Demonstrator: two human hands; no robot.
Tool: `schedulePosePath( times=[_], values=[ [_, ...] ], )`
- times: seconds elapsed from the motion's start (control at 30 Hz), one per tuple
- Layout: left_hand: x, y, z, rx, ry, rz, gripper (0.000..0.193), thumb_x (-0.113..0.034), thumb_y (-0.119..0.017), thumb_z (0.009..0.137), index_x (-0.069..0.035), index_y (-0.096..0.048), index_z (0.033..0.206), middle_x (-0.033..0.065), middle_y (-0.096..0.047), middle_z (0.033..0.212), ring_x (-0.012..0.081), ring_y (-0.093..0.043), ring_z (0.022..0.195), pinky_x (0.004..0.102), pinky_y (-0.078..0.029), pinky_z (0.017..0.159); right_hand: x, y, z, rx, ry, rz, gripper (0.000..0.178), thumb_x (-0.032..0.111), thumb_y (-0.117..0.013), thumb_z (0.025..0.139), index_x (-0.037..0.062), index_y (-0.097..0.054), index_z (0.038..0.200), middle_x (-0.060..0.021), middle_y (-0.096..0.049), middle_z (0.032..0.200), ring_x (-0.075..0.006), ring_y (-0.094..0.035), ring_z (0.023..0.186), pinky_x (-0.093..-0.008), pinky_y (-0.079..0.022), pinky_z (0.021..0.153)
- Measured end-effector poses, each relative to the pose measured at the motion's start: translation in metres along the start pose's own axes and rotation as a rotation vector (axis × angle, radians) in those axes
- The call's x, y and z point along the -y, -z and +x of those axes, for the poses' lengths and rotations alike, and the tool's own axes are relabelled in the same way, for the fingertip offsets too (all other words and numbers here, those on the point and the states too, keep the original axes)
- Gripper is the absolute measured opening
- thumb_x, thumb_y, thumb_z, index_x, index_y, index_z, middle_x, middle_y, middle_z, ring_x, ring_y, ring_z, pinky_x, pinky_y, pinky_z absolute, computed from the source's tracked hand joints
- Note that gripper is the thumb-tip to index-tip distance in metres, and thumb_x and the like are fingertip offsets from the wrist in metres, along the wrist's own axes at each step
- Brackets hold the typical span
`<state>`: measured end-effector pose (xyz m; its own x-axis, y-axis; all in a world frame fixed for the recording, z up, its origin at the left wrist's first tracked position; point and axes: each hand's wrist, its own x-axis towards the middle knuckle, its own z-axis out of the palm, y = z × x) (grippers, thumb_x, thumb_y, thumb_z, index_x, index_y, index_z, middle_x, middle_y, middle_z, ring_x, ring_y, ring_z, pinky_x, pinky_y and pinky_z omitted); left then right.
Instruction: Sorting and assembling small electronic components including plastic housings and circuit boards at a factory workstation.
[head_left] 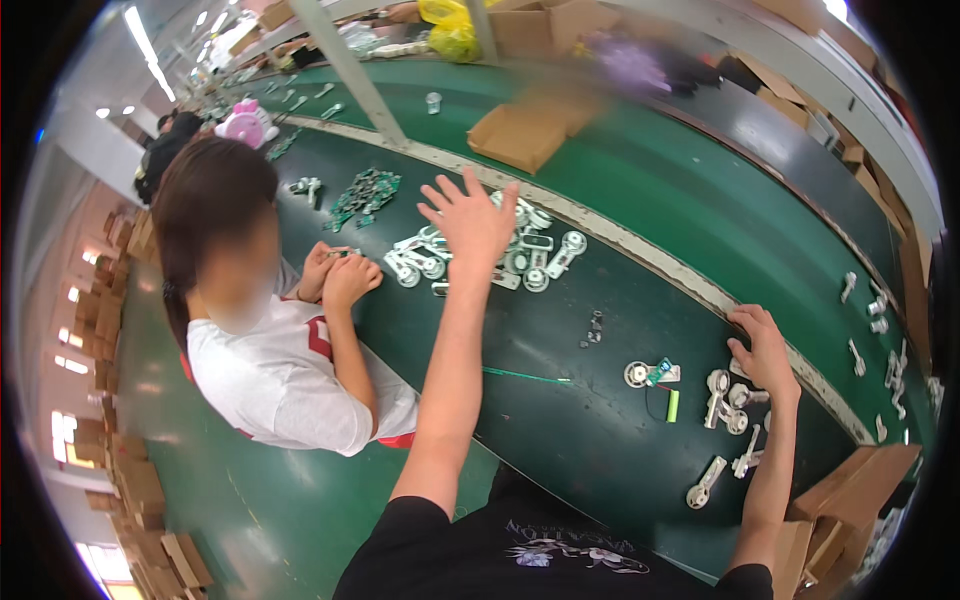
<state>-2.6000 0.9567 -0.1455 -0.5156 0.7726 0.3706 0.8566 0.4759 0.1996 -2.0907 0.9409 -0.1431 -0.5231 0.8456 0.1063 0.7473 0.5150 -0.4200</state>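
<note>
My left hand (470, 222) is stretched out with its fingers spread, above a pile of white plastic casings (537, 262) with round heads and short handles. Nothing is held in it. On the right, my right hand (766, 352) is beside the bench's far ledge, its fingers apart and bent a little. Just below it lies a smaller group of similar white casings (718, 400). Between the hands, one casing (636, 374) lies with a small circuit board (659, 372) on it and a green cylindrical battery (673, 406) wired beside it.
A co-worker (270, 370) sits at the left, both hands (345, 277) on a small part. Green circuit boards (365, 197) are heaped beyond them. Small dark pieces (595, 328) and a thin green rod (525, 376) lie mid-bench. Behind the ledge (640, 240) runs a green conveyor (650, 180) with a cardboard tray (515, 140).
</note>
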Motion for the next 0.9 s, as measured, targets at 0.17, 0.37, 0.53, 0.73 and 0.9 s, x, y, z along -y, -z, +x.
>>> schedulePosePath(
  times=[0.17,0.37,0.53,0.73,0.9],
  values=[
    [-0.089,0.029,-0.101,0.043,-0.582,-0.397,0.066,-0.047,-0.074,0.103,-0.005,-0.062,0.153,0.0291,-0.053,0.157,0.057,-0.039,0.155,0.0749,-0.027,0.128,-0.005,-0.002,-0.034,-0.075,-0.08,-0.052,0.046,0.015,-0.085,0.091,0.0026,-0.074,0.134,-0.0185,-0.065,0.145,-0.0422,-0.061,0.136,-0.0509,-0.051,0.115],
    [-0.122,0.008,-0.201,0.283,-0.919,-0.565,0.063,-0.031,-0.089,0.088,-0.005,-0.068,0.142,0.0231,-0.059,0.15,0.0512,-0.05,0.147,0.0654,-0.037,0.124,-0.007,-0.005,-0.058,-0.011,-0.057,-0.13,0.045,0.019,-0.087,0.089,0.0049,-0.077,0.131,-0.0203,-0.065,0.148,-0.0439,-0.061,0.139,-0.0518,-0.052,0.116],
    [-0.11,0.008,-0.196,0.177,-0.744,-0.797,0.046,-0.021,-0.09,0.089,-0.002,-0.076,0.128,0.017,-0.072,0.131,0.0402,-0.065,0.129,0.0513,-0.052,0.111,0.012,0.0,-0.073,-0.247,-0.059,-0.072,0.028,0.012,-0.083,0.095,0.0038,-0.077,0.121,-0.0155,-0.072,0.132,-0.039,-0.067,0.126,-0.0491,-0.055,0.107],
    [-0.106,0.016,-0.219,0.305,-0.76,-0.749,0.036,-0.024,-0.093,0.087,-0.003,-0.082,0.114,0.0098,-0.075,0.113,0.0306,-0.066,0.107,0.0449,-0.055,0.095,0.063,-0.019,-0.085,-0.34,0.109,-0.031,0.017,0.009,-0.086,0.087,0.0077,-0.08,0.103,-0.0086,-0.071,0.096,-0.0324,-0.069,0.094,-0.0469,-0.057,0.084],
    [-0.108,0.014,-0.237,0.316,-0.743,-0.706,0.037,-0.024,-0.096,0.082,-0.004,-0.084,0.111,0.0089,-0.073,0.108,0.0308,-0.066,0.105,0.0445,-0.055,0.093,0.102,-0.051,-0.083,-0.199,0.085,-0.118,0.031,0.024,-0.094,0.081,0.0077,-0.08,0.102,-0.0077,-0.069,0.094,-0.03,-0.066,0.094,-0.0447,-0.053,0.086]
  ],
)
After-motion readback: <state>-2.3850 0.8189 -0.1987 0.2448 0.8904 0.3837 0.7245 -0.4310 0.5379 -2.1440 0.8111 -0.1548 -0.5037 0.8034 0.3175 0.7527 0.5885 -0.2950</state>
